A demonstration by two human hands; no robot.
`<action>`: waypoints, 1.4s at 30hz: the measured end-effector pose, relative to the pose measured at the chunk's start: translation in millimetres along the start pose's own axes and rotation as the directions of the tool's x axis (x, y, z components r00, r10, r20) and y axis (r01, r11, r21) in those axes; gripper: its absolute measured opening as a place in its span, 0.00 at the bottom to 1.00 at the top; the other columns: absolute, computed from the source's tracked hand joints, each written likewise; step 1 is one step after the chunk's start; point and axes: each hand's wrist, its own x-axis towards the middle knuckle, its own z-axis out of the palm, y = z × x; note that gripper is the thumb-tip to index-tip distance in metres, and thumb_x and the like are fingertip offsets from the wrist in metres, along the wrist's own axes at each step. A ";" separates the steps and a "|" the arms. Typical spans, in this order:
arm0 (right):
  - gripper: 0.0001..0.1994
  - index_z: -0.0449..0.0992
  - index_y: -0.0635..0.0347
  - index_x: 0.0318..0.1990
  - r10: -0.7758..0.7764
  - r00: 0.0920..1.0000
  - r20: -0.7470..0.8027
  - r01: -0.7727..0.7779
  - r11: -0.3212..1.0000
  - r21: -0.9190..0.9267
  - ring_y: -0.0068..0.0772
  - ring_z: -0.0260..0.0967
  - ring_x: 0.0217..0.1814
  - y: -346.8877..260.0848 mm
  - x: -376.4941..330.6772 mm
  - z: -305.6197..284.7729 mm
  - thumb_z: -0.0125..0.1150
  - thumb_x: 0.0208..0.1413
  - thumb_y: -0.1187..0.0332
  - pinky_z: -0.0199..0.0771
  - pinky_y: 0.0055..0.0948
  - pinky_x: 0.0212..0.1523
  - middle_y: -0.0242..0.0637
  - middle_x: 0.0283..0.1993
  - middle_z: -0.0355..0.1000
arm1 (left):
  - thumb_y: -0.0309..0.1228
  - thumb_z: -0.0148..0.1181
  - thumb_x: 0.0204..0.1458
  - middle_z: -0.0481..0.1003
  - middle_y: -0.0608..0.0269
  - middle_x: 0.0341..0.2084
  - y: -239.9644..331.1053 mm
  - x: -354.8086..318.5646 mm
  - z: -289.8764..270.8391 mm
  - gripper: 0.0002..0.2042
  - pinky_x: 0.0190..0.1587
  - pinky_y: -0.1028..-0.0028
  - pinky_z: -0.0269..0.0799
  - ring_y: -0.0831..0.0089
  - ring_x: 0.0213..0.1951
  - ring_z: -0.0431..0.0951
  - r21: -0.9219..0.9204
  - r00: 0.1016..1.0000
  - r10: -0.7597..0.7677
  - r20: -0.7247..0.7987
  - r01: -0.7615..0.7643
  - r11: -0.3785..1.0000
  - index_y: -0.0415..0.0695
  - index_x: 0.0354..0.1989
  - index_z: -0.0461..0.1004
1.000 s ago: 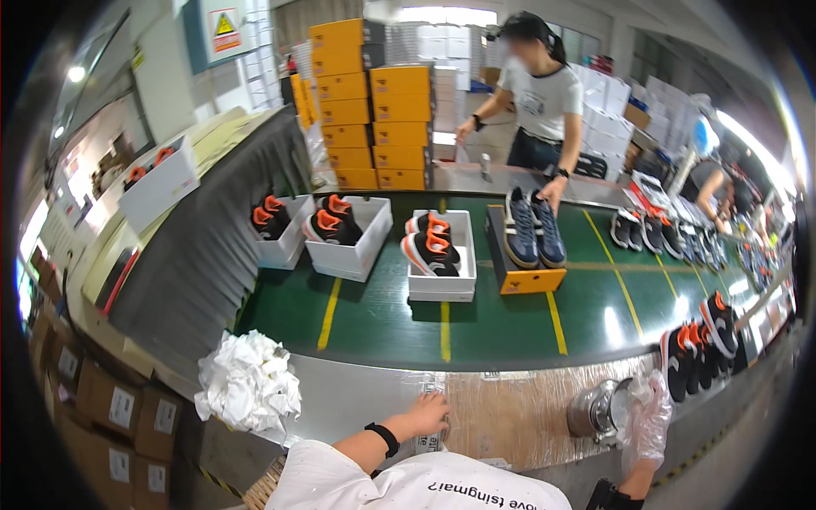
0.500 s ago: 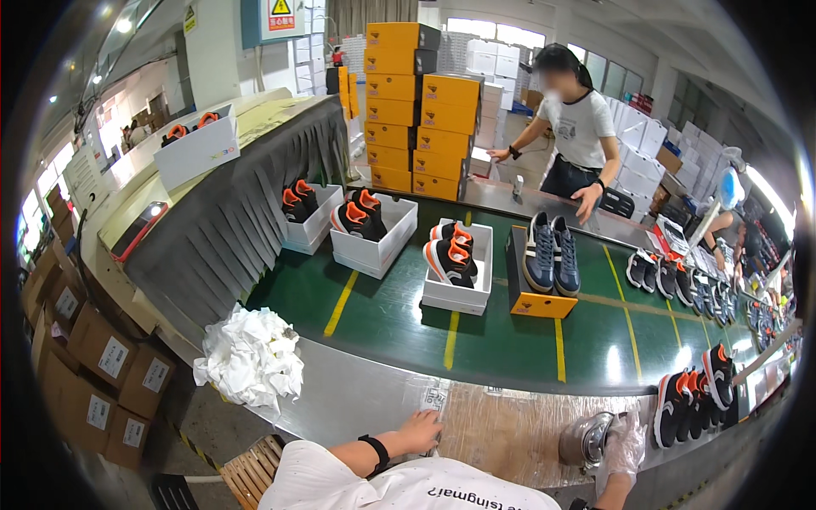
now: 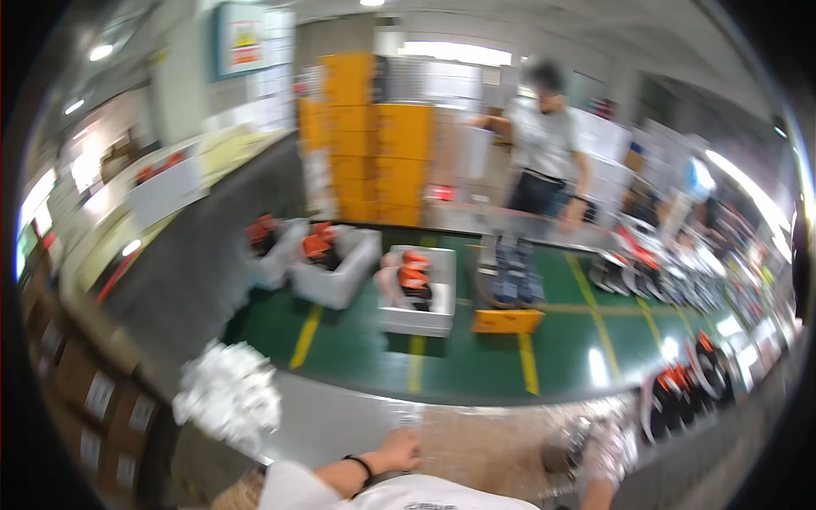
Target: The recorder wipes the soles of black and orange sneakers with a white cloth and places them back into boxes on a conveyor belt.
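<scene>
My bare left hand (image 3: 399, 449), with a black band at its wrist, rests on the near metal bench edge. Its fingers are smeared but look loosely laid out, with nothing seen in them. In a clear plastic glove, my right hand (image 3: 605, 450) lies against the right side of a round metal pot (image 3: 563, 448). Blur hides whether those fingers grip it. Black and orange sneakers (image 3: 676, 395) stand just beyond that hand. Across the green belt, a pair of dark blue shoes (image 3: 512, 268) sits on an orange shoe box (image 3: 507, 321).
White boxes (image 3: 416, 321) holding orange and black sneakers line the green belt (image 3: 463, 367). Crumpled white paper (image 3: 228, 393) heaps at the left. Orange boxes (image 3: 404, 161) are stacked at the back. A co-worker (image 3: 548, 144) stands across the belt; brown cartons (image 3: 89, 408) are at the left.
The whole view has swung and blurred, so the scene sits farther left and lower. My hands keep about the same places on the bench and by the pot.
</scene>
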 end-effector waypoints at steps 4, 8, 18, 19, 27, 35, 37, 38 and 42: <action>0.12 0.72 0.58 0.42 -0.055 0.991 -0.120 0.063 0.996 0.066 0.50 0.68 0.44 -39.2 1.0 -16.9 0.45 0.53 0.66 0.67 0.46 0.46 0.48 0.38 0.71 | 0.46 0.66 0.34 0.67 0.55 0.34 -21.2 -22.6 10.2 0.14 0.44 0.59 0.61 0.56 0.42 0.65 -0.021 0.988 -0.046 -0.149 0.043 0.999 0.48 0.19 0.75; 0.23 0.65 0.57 0.54 -0.105 0.991 -0.085 0.096 0.990 -0.104 0.49 0.64 0.51 -6.7 5.5 -4.9 0.50 0.47 0.67 0.63 0.45 0.52 0.48 0.48 0.67 | 0.46 0.65 0.34 0.64 0.55 0.34 -20.2 -0.8 22.6 0.15 0.48 0.58 0.57 0.56 0.43 0.62 0.046 0.982 0.014 -0.189 -0.006 0.999 0.48 0.17 0.73; 0.25 0.62 0.57 0.56 0.084 0.996 -0.028 -0.085 0.996 -0.004 0.47 0.62 0.52 -8.1 -10.0 -23.4 0.52 0.46 0.68 0.60 0.44 0.54 0.46 0.48 0.66 | 0.49 0.62 0.39 0.64 0.56 0.35 -6.2 9.2 20.0 0.17 0.47 0.58 0.57 0.57 0.45 0.62 0.142 0.995 -0.076 -0.066 0.085 0.986 0.48 0.16 0.73; 0.25 0.61 0.57 0.56 0.082 0.996 -0.028 -0.082 0.996 -0.021 0.47 0.62 0.52 -8.7 -10.0 -22.1 0.52 0.47 0.68 0.60 0.44 0.54 0.46 0.47 0.66 | 0.49 0.62 0.39 0.64 0.56 0.35 -6.4 9.0 19.7 0.17 0.47 0.58 0.57 0.57 0.45 0.61 0.137 0.995 -0.076 -0.066 0.084 0.987 0.48 0.16 0.73; 0.25 0.62 0.57 0.55 0.086 0.996 -0.019 -0.086 0.996 0.004 0.45 0.62 0.53 -11.5 -5.8 -20.4 0.51 0.47 0.68 0.59 0.44 0.54 0.46 0.49 0.65 | 0.47 0.64 0.38 0.64 0.55 0.35 -2.9 12.1 17.2 0.17 0.47 0.57 0.57 0.56 0.44 0.61 0.117 0.991 -0.086 -0.104 0.098 0.988 0.47 0.14 0.72; 0.24 0.63 0.57 0.55 0.083 0.993 -0.078 -0.082 0.997 0.009 0.47 0.62 0.52 -7.7 -3.0 -21.0 0.52 0.46 0.69 0.61 0.44 0.54 0.46 0.48 0.66 | 0.46 0.64 0.38 0.64 0.55 0.34 -8.4 17.1 28.8 0.17 0.49 0.58 0.56 0.55 0.45 0.61 0.064 0.990 -0.055 -0.132 0.064 0.996 0.46 0.13 0.72; 0.24 0.63 0.57 0.54 0.082 0.996 -0.047 -0.081 0.997 0.007 0.48 0.63 0.52 -7.3 -1.4 -21.4 0.52 0.46 0.69 0.61 0.44 0.54 0.47 0.47 0.67 | 0.43 0.67 0.36 0.64 0.53 0.33 -6.6 14.7 28.2 0.17 0.47 0.58 0.58 0.56 0.43 0.62 0.082 0.980 -0.031 -0.198 0.048 0.995 0.43 0.12 0.71; 0.22 0.63 0.58 0.54 0.067 0.996 -0.062 -0.066 0.998 0.014 0.49 0.64 0.51 -7.9 -1.9 -23.5 0.50 0.48 0.69 0.61 0.44 0.54 0.47 0.46 0.67 | 0.43 0.67 0.36 0.64 0.53 0.33 -7.4 13.6 28.4 0.17 0.47 0.58 0.58 0.56 0.43 0.62 0.080 0.979 -0.028 -0.200 0.044 0.996 0.43 0.12 0.71; 0.18 0.64 0.58 0.53 0.104 0.994 -0.026 -0.104 0.995 0.003 0.48 0.64 0.52 -8.3 -3.6 -31.0 0.43 0.54 0.68 0.61 0.45 0.54 0.48 0.47 0.68 | 0.43 0.63 0.41 0.67 0.51 0.37 21.4 22.1 11.4 0.15 0.48 0.58 0.61 0.55 0.43 0.65 0.127 0.990 -0.116 -0.084 0.126 0.984 0.42 0.22 0.74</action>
